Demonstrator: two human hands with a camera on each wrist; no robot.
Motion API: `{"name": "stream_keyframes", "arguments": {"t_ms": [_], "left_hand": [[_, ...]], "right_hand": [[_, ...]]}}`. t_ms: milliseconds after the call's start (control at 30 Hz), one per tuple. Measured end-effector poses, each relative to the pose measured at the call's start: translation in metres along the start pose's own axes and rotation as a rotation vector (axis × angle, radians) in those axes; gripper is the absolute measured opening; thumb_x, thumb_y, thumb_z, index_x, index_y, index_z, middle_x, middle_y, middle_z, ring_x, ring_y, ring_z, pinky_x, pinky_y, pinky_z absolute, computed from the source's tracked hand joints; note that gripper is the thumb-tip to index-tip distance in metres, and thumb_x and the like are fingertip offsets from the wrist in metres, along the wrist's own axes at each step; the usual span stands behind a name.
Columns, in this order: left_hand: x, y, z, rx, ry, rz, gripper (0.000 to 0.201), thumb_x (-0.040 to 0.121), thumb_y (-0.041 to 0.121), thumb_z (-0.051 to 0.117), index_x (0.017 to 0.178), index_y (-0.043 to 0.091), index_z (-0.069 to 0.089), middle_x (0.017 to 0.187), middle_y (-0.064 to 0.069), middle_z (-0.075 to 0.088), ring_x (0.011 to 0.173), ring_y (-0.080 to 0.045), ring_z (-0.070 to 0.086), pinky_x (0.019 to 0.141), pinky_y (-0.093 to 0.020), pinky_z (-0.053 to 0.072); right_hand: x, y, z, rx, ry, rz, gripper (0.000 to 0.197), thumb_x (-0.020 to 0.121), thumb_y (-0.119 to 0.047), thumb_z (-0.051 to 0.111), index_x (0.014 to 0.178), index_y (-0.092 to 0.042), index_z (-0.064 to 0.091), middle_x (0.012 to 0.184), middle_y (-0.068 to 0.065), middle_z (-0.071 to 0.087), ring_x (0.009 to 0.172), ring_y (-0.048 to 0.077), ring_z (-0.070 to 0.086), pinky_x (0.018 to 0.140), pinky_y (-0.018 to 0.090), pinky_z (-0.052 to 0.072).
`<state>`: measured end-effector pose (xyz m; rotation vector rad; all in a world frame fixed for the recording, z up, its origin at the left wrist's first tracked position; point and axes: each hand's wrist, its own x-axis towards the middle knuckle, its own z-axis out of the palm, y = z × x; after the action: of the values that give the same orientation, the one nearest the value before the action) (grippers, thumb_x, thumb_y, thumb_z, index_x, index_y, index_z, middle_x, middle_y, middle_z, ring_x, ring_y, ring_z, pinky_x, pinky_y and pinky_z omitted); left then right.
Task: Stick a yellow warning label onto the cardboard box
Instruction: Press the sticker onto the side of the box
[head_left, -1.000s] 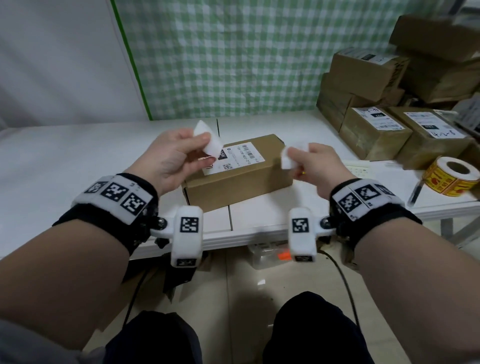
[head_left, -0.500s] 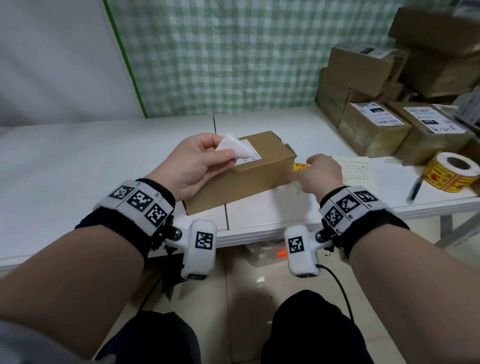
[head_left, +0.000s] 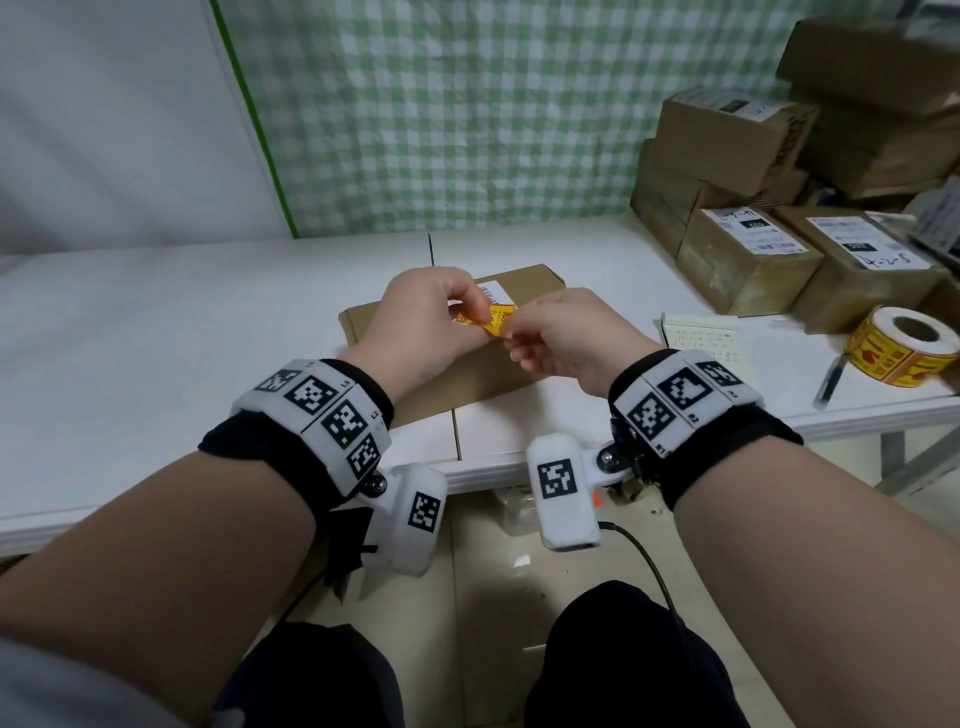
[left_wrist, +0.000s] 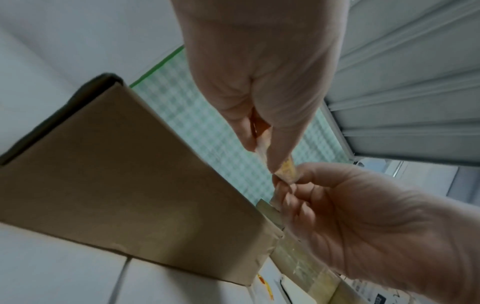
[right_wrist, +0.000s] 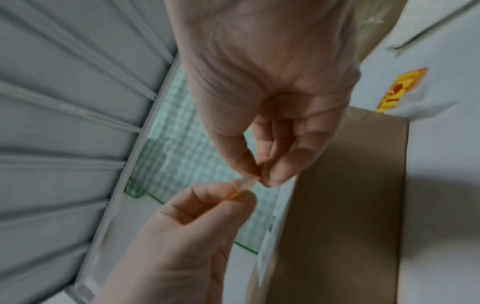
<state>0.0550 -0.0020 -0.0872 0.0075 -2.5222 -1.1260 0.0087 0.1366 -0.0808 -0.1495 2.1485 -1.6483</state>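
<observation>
Two hands, left hand (head_left: 421, 322) and right hand (head_left: 566, 332), pinch one yellow label (head_left: 491, 318) above one cardboard box (head_left: 363, 322).

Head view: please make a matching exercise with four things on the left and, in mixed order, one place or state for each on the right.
1. small yellow warning label
2. brown cardboard box
3. roll of yellow labels
4. black pen

A. lies on the white table, beneath both hands
B. stands at the table's far right
C. pinched between the two hands
D. lies beside the roll

Pairs: 1-C, 2-A, 3-B, 4-D
</observation>
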Motion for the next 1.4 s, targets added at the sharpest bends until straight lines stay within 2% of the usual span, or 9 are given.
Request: {"name": "stream_keyframes", "arguments": {"t_ms": [100, 233, 367, 533, 667, 800, 900, 1000, 1400], "left_hand": [[0.0, -0.006, -0.004, 0.116, -0.077, 0.048, 0.028, 0.065, 0.015, 0.079, 0.09, 0.021, 0.068, 0.102, 0.001, 0.06, 0.095, -0.011, 0.053, 0.083, -0.014, 0.043], [-0.002, -0.018, -0.008, 0.316, -0.15, -0.067, 0.076, 0.061, 0.028, 0.079, 0.13, 0.032, 0.048, 0.132, 0.0, 0.044, 0.123, -0.021, 0.039, 0.098, -0.033, 0.034], [-0.001, -0.038, -0.011, 0.571, -0.302, -0.193, 0.087, 0.062, 0.042, 0.075, 0.139, 0.032, 0.037, 0.143, -0.001, 0.04, 0.132, -0.026, 0.035, 0.106, -0.049, 0.032], [0.003, -0.045, -0.018, 0.625, -0.254, -0.208, 0.06, 0.077, 0.019, 0.063, 0.133, 0.033, 0.048, 0.13, 0.002, 0.056, 0.123, -0.027, 0.046, 0.108, -0.052, 0.03], [0.009, -0.052, -0.019, 0.541, -0.265, -0.209, 0.058, 0.077, 0.003, 0.056, 0.132, 0.021, 0.053, 0.129, -0.006, 0.057, 0.119, -0.028, 0.05, 0.095, -0.034, 0.041], [0.009, -0.045, -0.019, 0.44, -0.255, -0.218, 0.06, 0.069, 0.043, 0.072, 0.122, 0.018, 0.06, 0.106, -0.003, 0.058, 0.097, -0.022, 0.052, 0.076, -0.03, 0.041], [0.008, -0.042, -0.017, 0.563, -0.327, -0.221, 0.094, 0.058, 0.065, 0.071, 0.137, 0.021, 0.045, 0.126, -0.007, 0.048, 0.118, -0.024, 0.043, 0.097, -0.036, 0.04], [0.008, -0.045, -0.01, 0.674, -0.318, -0.22, 0.101, 0.056, 0.071, 0.067, 0.142, 0.028, 0.035, 0.136, -0.007, 0.038, 0.126, -0.028, 0.034, 0.105, -0.041, 0.035], [0.008, -0.048, 0.001, 0.698, -0.181, -0.177, 0.081, 0.062, 0.068, 0.062, 0.13, 0.027, 0.05, 0.119, -0.01, 0.048, 0.113, -0.034, 0.043, 0.098, -0.044, 0.039]], "right_hand": [[-0.001, 0.002, 0.0, 0.079, 0.002, 0.005, 0.007, 0.082, 0.004, 0.061, 0.081, -0.003, 0.061, 0.071, 0.014, 0.058, 0.054, 0.017, 0.054, 0.045, 0.02, 0.053], [0.005, 0.006, -0.003, 0.093, 0.097, 0.001, 0.016, 0.082, 0.003, 0.059, 0.076, -0.012, 0.061, 0.096, 0.019, 0.065, 0.065, 0.021, 0.06, 0.05, 0.026, 0.058], [0.008, 0.01, -0.007, 0.079, 0.06, -0.036, 0.024, 0.084, 0.005, 0.053, 0.073, -0.014, 0.062, 0.092, 0.013, 0.065, 0.072, 0.022, 0.063, 0.065, 0.032, 0.058], [0.012, 0.018, -0.002, -0.15, 0.04, -0.149, 0.03, 0.081, 0.007, 0.058, 0.071, -0.02, 0.064, 0.084, 0.006, 0.061, 0.08, 0.027, 0.063, 0.076, 0.04, 0.059], [0.017, 0.022, 0.007, -0.303, 0.064, -0.21, 0.033, 0.075, 0.004, 0.069, 0.074, -0.027, 0.059, 0.07, 0.0, 0.063, 0.072, 0.02, 0.064, 0.08, 0.042, 0.058], [0.024, 0.027, 0.022, -0.315, 0.146, -0.226, 0.031, 0.073, -0.001, 0.072, 0.07, -0.027, 0.056, 0.079, 0.006, 0.072, 0.075, 0.019, 0.066, 0.084, 0.043, 0.056], [0.029, 0.032, 0.03, -0.255, 0.197, -0.199, 0.03, 0.067, -0.004, 0.076, 0.066, -0.026, 0.056, 0.075, 0.004, 0.071, 0.083, 0.025, 0.07, 0.081, 0.046, 0.057], [0.032, 0.036, 0.032, -0.237, 0.23, -0.209, 0.03, 0.063, -0.004, 0.076, 0.063, -0.025, 0.054, 0.067, -0.001, 0.065, 0.082, 0.028, 0.07, 0.078, 0.048, 0.057], [0.036, 0.043, 0.034, -0.516, 0.27, -0.405, 0.03, 0.07, -0.003, 0.069, 0.063, -0.027, 0.051, 0.064, -0.003, 0.065, 0.07, 0.016, 0.066, 0.071, 0.031, 0.055]]}}
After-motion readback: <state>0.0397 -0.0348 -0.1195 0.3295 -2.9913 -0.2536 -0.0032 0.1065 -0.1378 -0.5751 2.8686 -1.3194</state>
